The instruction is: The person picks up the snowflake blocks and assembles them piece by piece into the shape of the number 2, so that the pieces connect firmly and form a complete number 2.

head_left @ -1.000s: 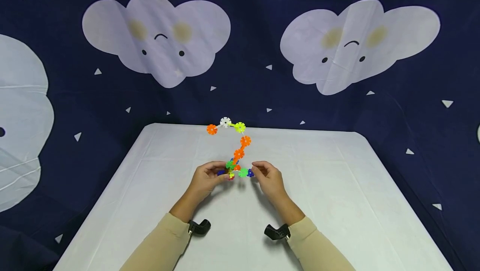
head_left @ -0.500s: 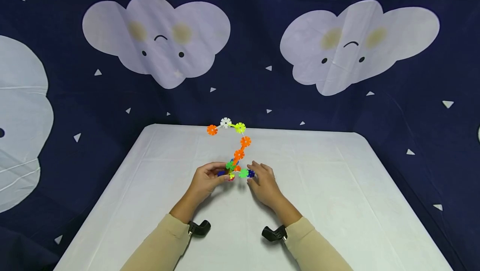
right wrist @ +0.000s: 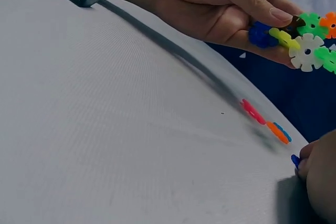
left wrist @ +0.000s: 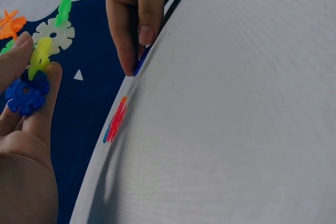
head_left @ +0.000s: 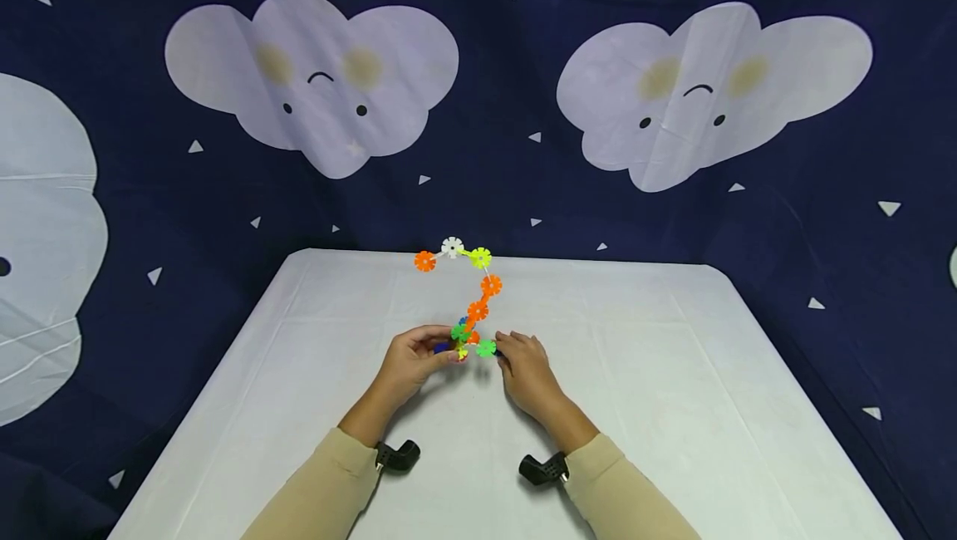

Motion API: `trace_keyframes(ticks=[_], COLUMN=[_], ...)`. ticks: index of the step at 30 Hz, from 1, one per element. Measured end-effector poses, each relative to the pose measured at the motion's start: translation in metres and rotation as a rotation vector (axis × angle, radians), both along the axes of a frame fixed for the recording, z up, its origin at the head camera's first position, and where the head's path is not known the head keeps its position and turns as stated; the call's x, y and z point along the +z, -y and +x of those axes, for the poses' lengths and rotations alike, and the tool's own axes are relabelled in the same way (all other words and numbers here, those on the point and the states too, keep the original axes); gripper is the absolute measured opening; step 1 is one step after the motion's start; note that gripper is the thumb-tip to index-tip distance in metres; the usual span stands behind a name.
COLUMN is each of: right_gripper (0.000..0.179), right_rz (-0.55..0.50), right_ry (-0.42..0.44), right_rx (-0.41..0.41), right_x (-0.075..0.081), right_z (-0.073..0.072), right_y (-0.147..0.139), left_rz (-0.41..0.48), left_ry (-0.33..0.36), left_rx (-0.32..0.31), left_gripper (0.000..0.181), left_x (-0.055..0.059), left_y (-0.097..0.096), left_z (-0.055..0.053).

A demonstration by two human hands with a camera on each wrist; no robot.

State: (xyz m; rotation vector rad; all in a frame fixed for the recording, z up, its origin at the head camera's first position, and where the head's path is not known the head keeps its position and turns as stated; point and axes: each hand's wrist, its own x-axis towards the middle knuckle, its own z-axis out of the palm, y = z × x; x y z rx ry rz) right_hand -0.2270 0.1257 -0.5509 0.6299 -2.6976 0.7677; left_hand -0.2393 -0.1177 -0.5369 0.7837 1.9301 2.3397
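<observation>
A chain of small slotted plastic snowflake discs in several colours rises over the table in the head view, its orange discs climbing to a white disc at the top. My left hand holds the chain's lower end between thumb and fingers, at a yellow disc and a dark blue disc. On the right, my right hand pinches another blue disc beside a green disc; its fingers mostly hide that blue disc. Pink discs hang low between the hands.
A white-covered table lies below both hands. Behind it hangs a dark blue cloth printed with clouds and small triangles. Black wrist cameras sit on both sleeves.
My right fingers loosened around the blue disc, baring it, then came together over it again, with the hand slightly further left. The left hand keeps its hold and the chain barely shifts.
</observation>
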Motion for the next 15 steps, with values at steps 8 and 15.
trace_keyframes(ticks=[8,15], right_gripper=[0.012,0.012], right_rz=[-0.059,-0.100], right_ry=[-0.172,-0.130], right_rx=[0.018,-0.001], right_x=[-0.0012,0.0008], right_z=[0.0007,0.0006], right_y=[-0.0002,-0.0008], left_rz=[-0.022,-0.047], left_ry=[0.002,-0.020], left_rx=[0.007,0.024], left_gripper=[0.036,0.037], left_x=[-0.0004,-0.0014], left_y=[0.0005,0.0005], left_z=[0.0014,0.0012])
